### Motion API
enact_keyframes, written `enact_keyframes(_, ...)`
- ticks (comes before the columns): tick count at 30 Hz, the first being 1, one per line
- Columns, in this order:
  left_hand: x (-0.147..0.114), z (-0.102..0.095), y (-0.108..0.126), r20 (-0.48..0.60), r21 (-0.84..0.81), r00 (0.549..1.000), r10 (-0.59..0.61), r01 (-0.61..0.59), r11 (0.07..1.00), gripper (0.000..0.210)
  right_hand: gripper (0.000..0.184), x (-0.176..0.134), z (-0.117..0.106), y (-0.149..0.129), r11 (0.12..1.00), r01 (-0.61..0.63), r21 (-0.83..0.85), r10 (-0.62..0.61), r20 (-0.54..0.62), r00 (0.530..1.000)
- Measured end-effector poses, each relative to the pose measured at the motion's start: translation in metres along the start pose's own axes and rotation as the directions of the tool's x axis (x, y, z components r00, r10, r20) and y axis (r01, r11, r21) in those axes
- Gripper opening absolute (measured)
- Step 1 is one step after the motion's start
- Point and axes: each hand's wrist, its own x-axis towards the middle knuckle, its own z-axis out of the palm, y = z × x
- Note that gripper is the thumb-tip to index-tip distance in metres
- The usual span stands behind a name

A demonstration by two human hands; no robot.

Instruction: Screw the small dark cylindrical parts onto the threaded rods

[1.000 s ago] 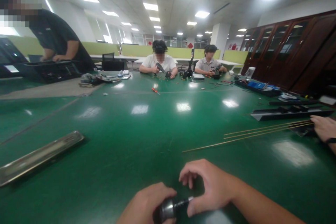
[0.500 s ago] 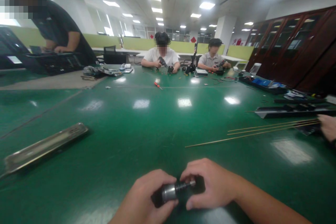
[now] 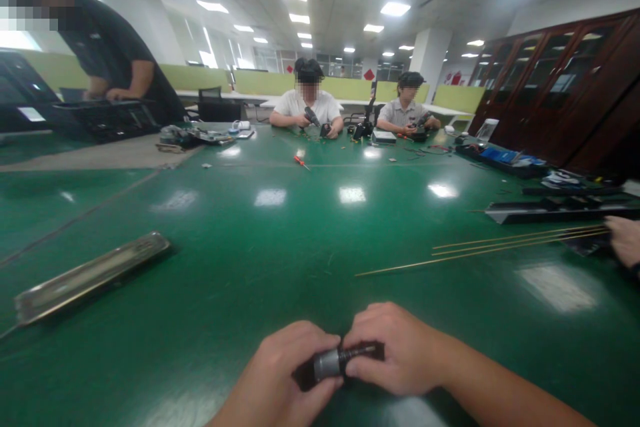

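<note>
Low in the view, my left hand [image 3: 290,370] is wrapped round the body of an electric drill [image 3: 327,363], which has a silver collar and a dark front end. Its thin metal bit points right. My right hand [image 3: 395,350] closes on the drill's dark front, thumb and fingers pinching near the base of the bit. Something black shows behind the bit, inside my right hand; I cannot make out what it is. Much of the drill is hidden by my hands.
On the green table [image 3: 240,280] lie a long metal tray-like part [image 3: 95,273] at left, thin rods [image 3: 480,257] beside another person's hand [image 3: 624,240] at right, and an orange screwdriver [image 3: 301,161] farther off. Co-workers [image 3: 307,107] work across the table.
My right hand has moved in from beside the bit and closed on the drill's front end. My left hand keeps its grip, shifted very slightly right.
</note>
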Motion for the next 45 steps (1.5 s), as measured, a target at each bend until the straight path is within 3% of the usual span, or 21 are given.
enact_keyframes(22,-0.0003,-0.0028,-0.0019,-0.029,0.091,0.999,0.046,-0.043,0.995,0.028,0.016,0.0007,0.0004,-0.0002,0.994,-0.022,-0.102,0.018,-0.044,0.999)
enact_keyframes(45,0.0003,-0.0038,-0.0003,-0.036,0.078,0.998,0.06,-0.057,0.995,0.027,0.018,-0.0004,-0.0017,0.0,0.993,-0.037,-0.115,0.034,-0.029,0.999)
